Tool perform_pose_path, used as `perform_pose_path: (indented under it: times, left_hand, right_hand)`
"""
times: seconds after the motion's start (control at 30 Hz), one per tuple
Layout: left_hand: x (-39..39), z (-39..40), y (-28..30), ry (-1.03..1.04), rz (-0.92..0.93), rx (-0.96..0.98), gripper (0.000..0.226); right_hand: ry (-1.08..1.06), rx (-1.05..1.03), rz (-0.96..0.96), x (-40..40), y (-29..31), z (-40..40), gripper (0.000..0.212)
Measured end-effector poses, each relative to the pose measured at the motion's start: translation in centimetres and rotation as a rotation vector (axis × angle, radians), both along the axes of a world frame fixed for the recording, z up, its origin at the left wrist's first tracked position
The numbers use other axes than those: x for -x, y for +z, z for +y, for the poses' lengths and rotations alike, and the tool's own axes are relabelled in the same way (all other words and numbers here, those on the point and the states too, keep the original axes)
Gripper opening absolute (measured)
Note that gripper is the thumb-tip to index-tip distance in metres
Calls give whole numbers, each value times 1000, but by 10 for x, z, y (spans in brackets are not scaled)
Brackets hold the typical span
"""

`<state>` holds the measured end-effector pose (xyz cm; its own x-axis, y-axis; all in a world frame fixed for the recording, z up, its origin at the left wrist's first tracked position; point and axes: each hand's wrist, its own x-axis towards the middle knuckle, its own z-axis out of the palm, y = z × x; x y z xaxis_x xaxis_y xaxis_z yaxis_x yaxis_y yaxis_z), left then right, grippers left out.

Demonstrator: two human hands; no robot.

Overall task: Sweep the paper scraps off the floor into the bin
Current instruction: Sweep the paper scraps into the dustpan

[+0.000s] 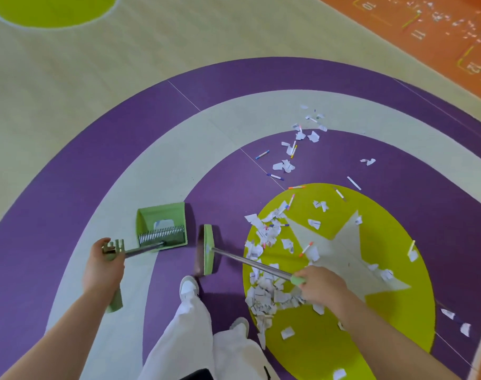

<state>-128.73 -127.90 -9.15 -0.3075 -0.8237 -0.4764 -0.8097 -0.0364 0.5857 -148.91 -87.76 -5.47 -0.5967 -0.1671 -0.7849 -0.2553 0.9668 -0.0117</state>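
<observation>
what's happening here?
A person is sweeping up paper scraps on a patterned floor. The left hand grips the handle of a green dustpan, which sits on the floor with a scrap or two inside. The right hand holds the broom, its head between the dustpan and the main pile. Most scraps, and several marker pens, are not yet collected.

1. The left hand (pixel 103 266) grips the handle of a green dustpan (pixel 162 224) standing on the floor (pixel 69 91); one scrap lies inside.
2. The right hand (pixel 323 287) grips a broom (pixel 208 249), its head between dustpan and scraps (pixel 264 292).
3. The scraps lie heaped on a yellow-green circle (pixel 384 242), with pens (pixel 262 154) scattered beyond.
</observation>
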Motion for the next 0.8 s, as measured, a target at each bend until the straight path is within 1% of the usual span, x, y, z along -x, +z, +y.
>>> perform_pose_path:
  times: [0.07, 0.23, 0.37, 0.53, 0.6, 0.67, 0.73, 0.8]
  left_hand:
    - [-9, 17, -3, 41, 23, -3, 49]
    - [-12, 50, -4, 42, 61, 24, 51]
    - [-11, 71, -4, -17, 35, 51, 52]
    - [-11, 91, 0, -119, 33, 63, 53]
    - [-8, 95, 2, -169, 20, 59, 53]
    - [-5, 98, 4, -231, 19, 54, 51]
    - [-1, 99, 7, -298, 24, 59, 47]
    - [1, 100, 9, -357, 28, 70, 44]
  right_hand:
    - [15, -19, 38, 0, 3, 14, 51]
    - [101, -60, 166, 7, 5, 60, 50]
    - [127, -105, 245, 8, 10, 92, 49]
    - [74, -92, 320, -9, 14, 114, 39]
    - [-8, -69, 329, -17, 12, 120, 29]
    - [-153, -62, 227, -23, 3, 126, 17]
    - [-408, 5, -16, -35, -3, 127, 19]
    - [-746, 125, -305, -55, 0, 118, 12]
